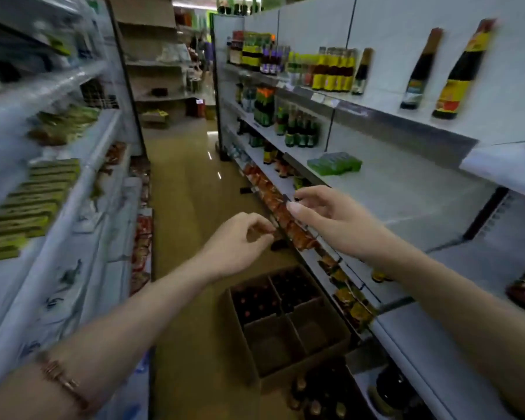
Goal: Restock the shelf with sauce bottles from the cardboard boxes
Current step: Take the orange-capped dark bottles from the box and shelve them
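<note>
Apparently neither hand holds anything: the left hand (240, 244) and right hand (325, 213) hang in the air with loosely curled fingers above the aisle. Below them the cardboard box (288, 325) stands on the floor beside the shelf (406, 189), with dark sauce bottles (255, 301) in its far compartments.

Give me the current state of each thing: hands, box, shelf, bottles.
left hand: loosely curled, holding nothing
right hand: loosely curled, empty, out at the shelf edge
cardboard box: open on floor, far compartments hold bottles, near ones empty
middle shelf: mostly bare
tall sauce bottles: upright on top shelf
</note>
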`<state>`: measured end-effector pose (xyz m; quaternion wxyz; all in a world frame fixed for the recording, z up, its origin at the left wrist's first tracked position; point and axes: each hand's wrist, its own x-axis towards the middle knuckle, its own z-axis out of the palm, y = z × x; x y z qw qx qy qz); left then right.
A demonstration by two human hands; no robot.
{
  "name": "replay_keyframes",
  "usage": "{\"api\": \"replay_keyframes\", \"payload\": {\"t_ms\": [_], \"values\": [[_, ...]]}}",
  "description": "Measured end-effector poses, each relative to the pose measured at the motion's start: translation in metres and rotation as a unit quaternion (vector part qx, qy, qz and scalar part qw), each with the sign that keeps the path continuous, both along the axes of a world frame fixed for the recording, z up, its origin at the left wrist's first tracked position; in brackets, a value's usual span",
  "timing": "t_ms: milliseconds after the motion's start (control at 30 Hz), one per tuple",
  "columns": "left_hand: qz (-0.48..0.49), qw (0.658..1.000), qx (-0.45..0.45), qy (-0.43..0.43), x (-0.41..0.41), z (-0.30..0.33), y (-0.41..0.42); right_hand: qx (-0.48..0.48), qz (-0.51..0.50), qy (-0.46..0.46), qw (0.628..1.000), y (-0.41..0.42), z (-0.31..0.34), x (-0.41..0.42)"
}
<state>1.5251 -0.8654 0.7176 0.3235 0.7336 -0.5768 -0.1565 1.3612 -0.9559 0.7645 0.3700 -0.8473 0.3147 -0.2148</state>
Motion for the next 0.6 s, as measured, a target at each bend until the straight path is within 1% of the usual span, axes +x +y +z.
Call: {"api": "replay_keyframes", "payload": {"t_ms": [133, 267, 400, 500, 600], "values": [[-0.006, 0.999, 0.051, -0.009, 0.056, -0.027, -0.051, 0.029, 0.022, 0.005, 0.999, -0.057, -0.027, 0.052], [-0.029, 0.989, 0.139, -0.051, 0.116, -0.036, -0.117, 0.055, 0.022, 0.02, 0.998, -0.127, -0.048, 0.101], [-0.033, 0.98, 0.184, -0.075, 0.164, -0.058, -0.173, 0.083, 0.019, 0.023, 0.996, -0.19, -0.068, 0.154], [-0.047, 0.975, 0.21, -0.055, 0.189, -0.088, -0.2, 0.107, 0.026, 0.055, 0.992, -0.218, -0.099, 0.191], [-0.084, 0.963, 0.253, -0.046, 0.22, -0.119, -0.229, 0.132, 0.028, 0.093, 0.987, -0.237, -0.134, 0.221]]}}
